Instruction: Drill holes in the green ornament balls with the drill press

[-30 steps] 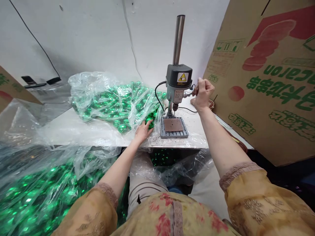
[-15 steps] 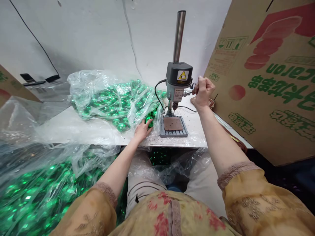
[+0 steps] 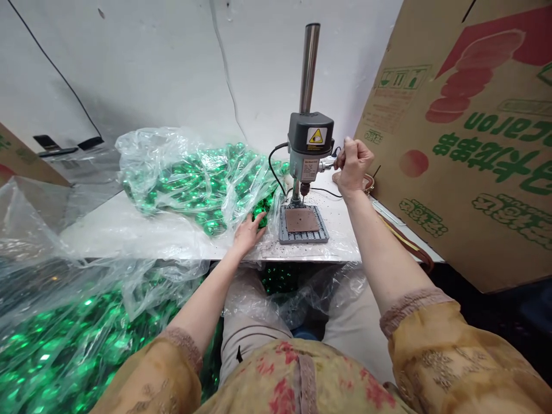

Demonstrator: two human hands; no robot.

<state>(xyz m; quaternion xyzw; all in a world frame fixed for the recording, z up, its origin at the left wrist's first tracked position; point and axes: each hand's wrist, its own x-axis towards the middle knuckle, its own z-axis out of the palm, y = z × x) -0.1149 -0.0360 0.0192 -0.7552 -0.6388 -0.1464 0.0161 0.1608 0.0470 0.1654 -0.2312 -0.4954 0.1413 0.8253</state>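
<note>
A small grey bench drill press [image 3: 309,150] stands on the white table [image 3: 129,224], its steel column rising above it and a brown plate on its slotted base [image 3: 302,223]. My right hand [image 3: 353,167] is closed around the drill's side feed handle [image 3: 328,165]. My left hand [image 3: 246,233] lies at the mouth of a clear plastic bag of shiny green balls [image 3: 198,184], fingers spread over the nearest balls, just left of the drill base.
A large printed cardboard box [image 3: 466,132] leans at the right. A second plastic bag of green balls [image 3: 64,339] fills the lower left, and more balls show under the table's edge [image 3: 280,276]. Black cables run along the wall and behind the drill.
My left hand has shifted slightly further left into the green balls. My right hand stays on the handle. The view has shifted a little.
</note>
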